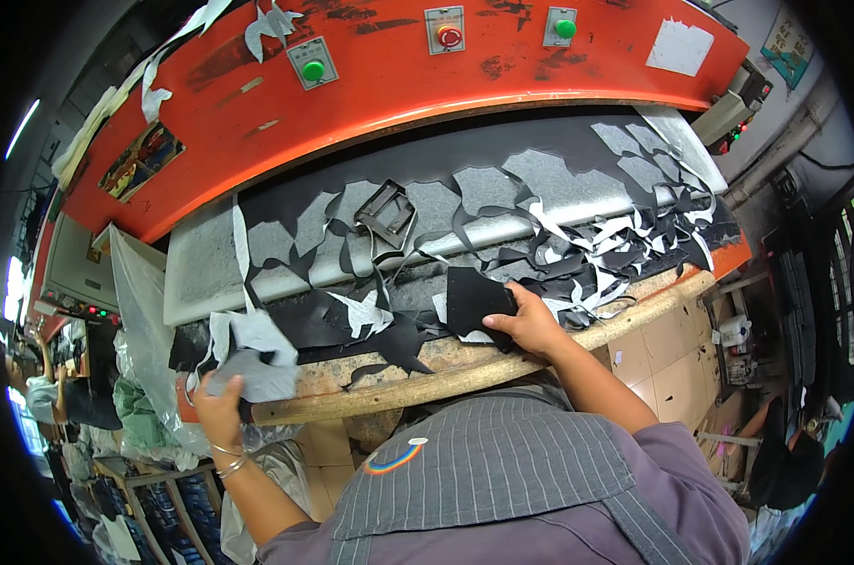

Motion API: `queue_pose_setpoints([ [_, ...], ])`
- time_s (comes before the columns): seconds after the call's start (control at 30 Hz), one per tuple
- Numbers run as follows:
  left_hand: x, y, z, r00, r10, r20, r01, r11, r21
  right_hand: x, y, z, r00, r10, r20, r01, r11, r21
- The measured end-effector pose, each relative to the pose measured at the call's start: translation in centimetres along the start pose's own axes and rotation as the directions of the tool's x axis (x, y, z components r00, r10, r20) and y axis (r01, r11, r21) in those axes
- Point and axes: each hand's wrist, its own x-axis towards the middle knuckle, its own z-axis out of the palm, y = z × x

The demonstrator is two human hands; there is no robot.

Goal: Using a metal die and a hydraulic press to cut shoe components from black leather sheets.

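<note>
My right hand [528, 323] is closed on a small stack of black cut pieces [476, 299], the thumb lying on top, above the front part of the bench. At the left end of the bench, my left hand [219, 407] grips the edge of a pale grey sheet scrap [265, 369], which is slightly blurred. A metal cutting die [386, 215] sits tilted on the black sheet material [427, 155], whose front edge is cut into notches. Black and white offcuts [577, 268] lie heaped right of my right hand. Another white offcut [361, 314] rests between my hands.
Over the white cutting board [196, 273] stands a red press beam [380, 85] with two green buttons [314, 71] and a red one [449, 37]. A worn wooden edge [417, 384] runs along the front. Clear plastic sheeting [144, 320] hangs at the left.
</note>
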Motion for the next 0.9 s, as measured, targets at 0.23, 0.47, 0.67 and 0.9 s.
queue_pose_setpoints([
  [0.23, -0.3, 6.0, 10.8, 0.941, 0.285, 0.183, -0.291, 0.957, 0.004, -4.8, -1.4, -4.0, 0.918, -0.097, 0.386, -0.032, 0.949, 0.315],
  [0.47, -4.2, 13.3, 30.9, 0.416, 0.492, 0.765, -0.290, 0.869, -0.401, -2.8, -3.3, -5.9, 0.902, -0.243, 0.356, 0.049, 0.878, 0.475],
  [0.67, -8.4, 18.7, 40.6, -0.028, 0.535, 0.844, -0.266, 0.810, -0.522, -8.2, 1.1, -14.4, 0.899, -0.331, -0.285, 0.437, 0.693, 0.573],
  [0.9, -27.1, 24.4, 51.7, -0.482, -0.075, 0.873, -0.153, 0.988, 0.001, -30.5, 14.9, -27.9, 0.073, 0.370, -0.926, 0.912, 0.352, 0.212],
])
